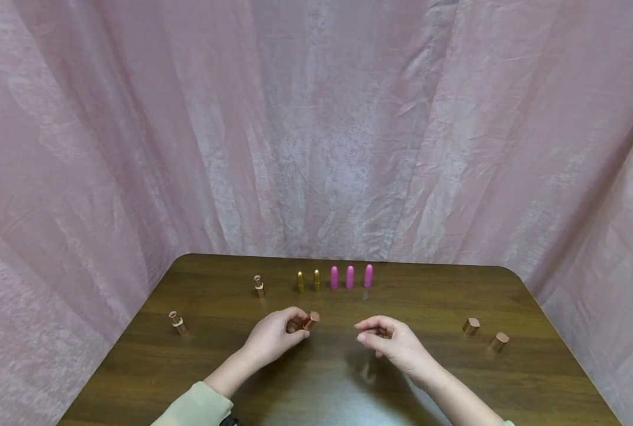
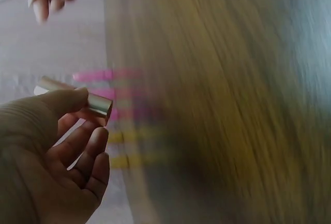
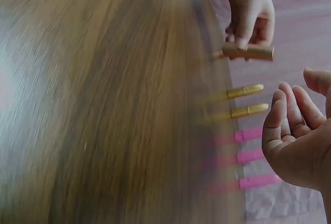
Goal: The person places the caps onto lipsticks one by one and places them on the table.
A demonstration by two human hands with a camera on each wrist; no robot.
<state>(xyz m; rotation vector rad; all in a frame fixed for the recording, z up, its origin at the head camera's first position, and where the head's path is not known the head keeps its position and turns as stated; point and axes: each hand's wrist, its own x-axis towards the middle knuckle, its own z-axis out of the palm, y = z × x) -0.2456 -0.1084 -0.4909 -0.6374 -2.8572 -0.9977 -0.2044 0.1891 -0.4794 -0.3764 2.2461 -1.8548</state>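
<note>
My left hand (image 1: 275, 335) pinches a rose-gold lipstick tube (image 1: 313, 320) between thumb and fingers, left of the table's middle. In the left wrist view the shiny tube (image 2: 100, 103) sticks out on both sides of the thumb. My right hand (image 1: 393, 343) hovers to the right of it, holding nothing, its fingers loosely bent and thumb apart from them. Two uncapped lipstick tubes stand at the left, one (image 1: 260, 287) farther back and one (image 1: 178, 323) nearer the left edge. Two rose-gold caps (image 1: 471, 326) (image 1: 499, 341) stand at the right.
Along the back of the brown wooden table (image 1: 316, 390) stand two gold bullet-shaped tubes (image 1: 300, 283) (image 1: 317, 281) and three pink ones (image 1: 334, 277) (image 1: 350, 277) (image 1: 368, 276). A pink curtain (image 1: 316, 130) hangs behind the table and on both sides.
</note>
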